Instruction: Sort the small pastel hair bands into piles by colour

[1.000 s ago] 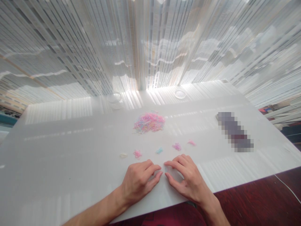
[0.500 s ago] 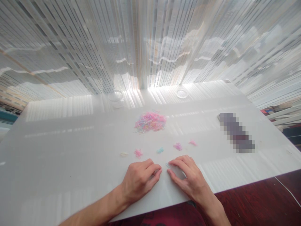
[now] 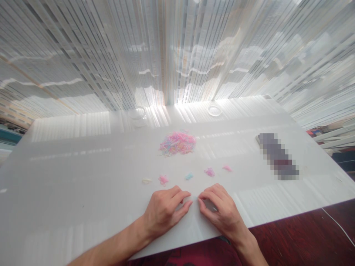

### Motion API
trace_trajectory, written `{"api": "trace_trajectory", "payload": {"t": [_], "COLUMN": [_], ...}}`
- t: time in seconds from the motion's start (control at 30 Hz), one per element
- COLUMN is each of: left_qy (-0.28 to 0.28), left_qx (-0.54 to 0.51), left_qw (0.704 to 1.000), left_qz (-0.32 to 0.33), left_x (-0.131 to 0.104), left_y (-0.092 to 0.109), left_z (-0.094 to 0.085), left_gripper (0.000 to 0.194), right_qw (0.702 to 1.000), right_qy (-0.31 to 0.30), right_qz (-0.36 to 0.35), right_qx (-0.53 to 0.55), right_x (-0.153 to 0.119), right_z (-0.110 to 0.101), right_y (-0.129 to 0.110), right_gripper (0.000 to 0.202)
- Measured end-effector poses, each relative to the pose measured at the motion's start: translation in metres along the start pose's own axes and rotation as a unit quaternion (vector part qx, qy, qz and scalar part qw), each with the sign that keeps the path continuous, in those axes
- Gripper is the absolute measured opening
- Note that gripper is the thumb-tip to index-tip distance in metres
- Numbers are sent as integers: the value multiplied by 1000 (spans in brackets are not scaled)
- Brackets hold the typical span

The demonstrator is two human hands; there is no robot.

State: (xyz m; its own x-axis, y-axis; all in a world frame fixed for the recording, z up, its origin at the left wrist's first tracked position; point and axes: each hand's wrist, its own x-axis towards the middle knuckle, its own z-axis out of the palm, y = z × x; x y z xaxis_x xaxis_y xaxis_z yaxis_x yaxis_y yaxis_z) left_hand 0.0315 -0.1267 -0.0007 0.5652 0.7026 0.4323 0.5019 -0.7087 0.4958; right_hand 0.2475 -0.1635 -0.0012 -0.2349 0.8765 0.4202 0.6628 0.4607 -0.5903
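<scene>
At twelve o'clock from the loosely parted left hand (image 3: pixel 165 207) lies the pile (image 3: pixel 179 143), mostly pink, tangled; the right hand (image 3: pixel 222 208) pinches a faint bluish band (image 3: pixel 195 197).

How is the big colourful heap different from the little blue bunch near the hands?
Size: the heap is far larger than the blue bunch.
Colour: the heap mixes pink with blue and yellowish tones, while the blue bunch looks light blue throughout.
Place: the heap lies farther back on the white table; the blue bunch is nearer its front edge.
Both lie loose on the tabletop.
</scene>
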Motion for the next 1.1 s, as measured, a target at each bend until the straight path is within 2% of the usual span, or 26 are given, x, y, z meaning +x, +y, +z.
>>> {"api": "trace_trajectory", "payload": {"t": [0.43,0.7,1.1], "left_qy": [-6,13,19], "left_qx": [-22,-48,-56], "left_qw": [999,999,998], "left_qz": [26,-8,-9], "left_x": [0,4,4], "left_y": [-1,0,1], "left_z": [-1,-3,-2], "left_gripper": [14,11,11], "right_qw": [999,999,999], "right_qy": [-19,-19,-19], "right_qz": [2,12,4], "right_qx": [36,44,36], "right_x": [-2,1,0], "right_z": [-1,-4,-3], "right_y": [-2,-4,-1], "right_gripper": [15,13,13]}}
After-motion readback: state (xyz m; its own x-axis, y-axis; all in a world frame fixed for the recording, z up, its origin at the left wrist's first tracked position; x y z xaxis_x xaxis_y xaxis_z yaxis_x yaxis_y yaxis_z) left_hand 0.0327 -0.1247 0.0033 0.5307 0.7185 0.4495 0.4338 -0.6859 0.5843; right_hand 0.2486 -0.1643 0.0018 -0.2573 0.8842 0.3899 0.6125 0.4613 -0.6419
